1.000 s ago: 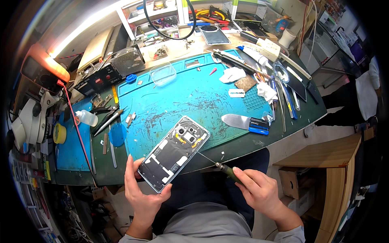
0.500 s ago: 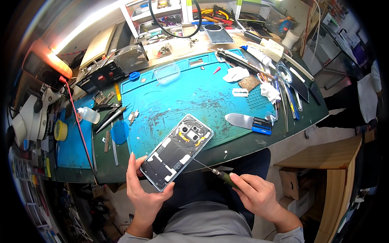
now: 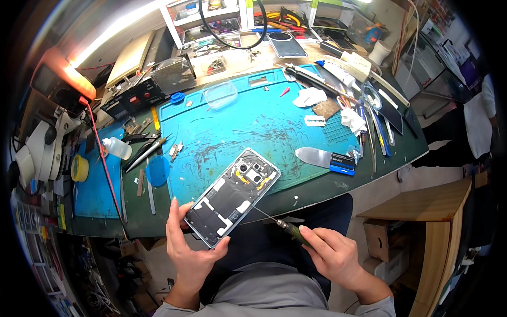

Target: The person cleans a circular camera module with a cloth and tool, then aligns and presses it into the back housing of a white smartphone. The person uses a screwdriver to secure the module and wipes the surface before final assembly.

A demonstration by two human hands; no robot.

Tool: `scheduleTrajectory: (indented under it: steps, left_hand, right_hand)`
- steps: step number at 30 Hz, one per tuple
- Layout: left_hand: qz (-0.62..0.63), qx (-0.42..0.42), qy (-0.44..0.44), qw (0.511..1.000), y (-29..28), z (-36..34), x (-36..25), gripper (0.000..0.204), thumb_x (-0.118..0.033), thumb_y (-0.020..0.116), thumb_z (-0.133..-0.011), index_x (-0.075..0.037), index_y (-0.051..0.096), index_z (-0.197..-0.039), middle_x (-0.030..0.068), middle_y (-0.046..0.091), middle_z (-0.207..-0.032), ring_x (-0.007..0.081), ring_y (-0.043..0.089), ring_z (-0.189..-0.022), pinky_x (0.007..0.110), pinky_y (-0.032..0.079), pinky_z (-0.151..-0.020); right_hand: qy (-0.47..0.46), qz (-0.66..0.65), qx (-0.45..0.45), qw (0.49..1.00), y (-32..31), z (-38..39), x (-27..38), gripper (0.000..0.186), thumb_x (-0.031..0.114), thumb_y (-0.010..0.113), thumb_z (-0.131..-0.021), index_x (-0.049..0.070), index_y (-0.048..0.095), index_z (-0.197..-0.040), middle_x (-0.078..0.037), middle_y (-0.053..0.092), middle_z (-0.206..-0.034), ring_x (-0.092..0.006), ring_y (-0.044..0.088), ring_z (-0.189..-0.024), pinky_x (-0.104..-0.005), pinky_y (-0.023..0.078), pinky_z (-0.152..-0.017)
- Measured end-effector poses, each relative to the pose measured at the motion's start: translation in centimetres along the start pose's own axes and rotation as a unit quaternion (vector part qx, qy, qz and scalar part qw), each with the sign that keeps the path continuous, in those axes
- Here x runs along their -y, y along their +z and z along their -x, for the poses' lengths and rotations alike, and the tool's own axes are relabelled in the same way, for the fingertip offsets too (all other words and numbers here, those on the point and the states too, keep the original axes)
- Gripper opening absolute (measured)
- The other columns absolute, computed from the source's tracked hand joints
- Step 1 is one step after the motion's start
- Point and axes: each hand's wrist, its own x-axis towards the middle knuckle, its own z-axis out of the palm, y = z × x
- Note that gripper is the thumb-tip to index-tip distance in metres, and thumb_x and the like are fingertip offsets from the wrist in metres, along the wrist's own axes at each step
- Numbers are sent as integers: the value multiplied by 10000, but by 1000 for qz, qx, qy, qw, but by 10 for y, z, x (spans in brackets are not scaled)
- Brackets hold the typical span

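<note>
An opened smartphone (image 3: pixel 224 206), its back cover off and inner parts showing, is tilted over the near edge of the bench. My left hand (image 3: pixel 193 256) grips its lower end between thumb and fingers. A screwdriver (image 3: pixel 293 232) with a dark green handle and a thin shaft is in my right hand (image 3: pixel 332 253), fingers closed round the handle. The shaft's tip meets the phone's right side edge; whether it touches or only lies close I cannot tell. Beyond them spreads a scratched blue work mat (image 3: pixel 227 132).
Right of the phone lies a flat metal blade tool (image 3: pixel 325 160) with a blue and black handle. Tweezers and other tools (image 3: pixel 377 121) crowd the bench's right side. A small bottle (image 3: pixel 117 148), an orange multimeter (image 3: pixel 66 79) and a clear plastic box (image 3: pixel 220 94) stand farther off.
The view has shifted very slightly. Both hands, the phone and the screwdriver keep nearly the same positions.
</note>
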Motion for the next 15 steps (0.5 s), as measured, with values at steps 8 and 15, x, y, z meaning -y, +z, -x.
scheduleTrajectory:
  steps: [8, 15]
  left_hand:
    - [-4, 4, -1, 1000, -1, -1, -2, 1175, -415, 979, -689, 80, 385, -1574, 156, 670, -1286, 254, 641, -1038, 353, 514, -841]
    - [-7, 5, -1, 1000, -1, -1, -2, 1178, -420, 978, -693, 83, 379, -1574, 154, 669, -1284, 250, 637, -1033, 352, 514, -842]
  right_hand:
    - [3, -3, 1, 1000, 1, 1, 2, 607, 27, 808, -796, 146, 730, -1387, -12, 668, -1002, -160, 593, -662, -293, 515, -552]
    - [7, 3, 6, 1000, -1, 3, 2, 591, 42, 814, -820, 151, 726, -1395, -9, 665, -995, -156, 591, -664, -287, 511, -560]
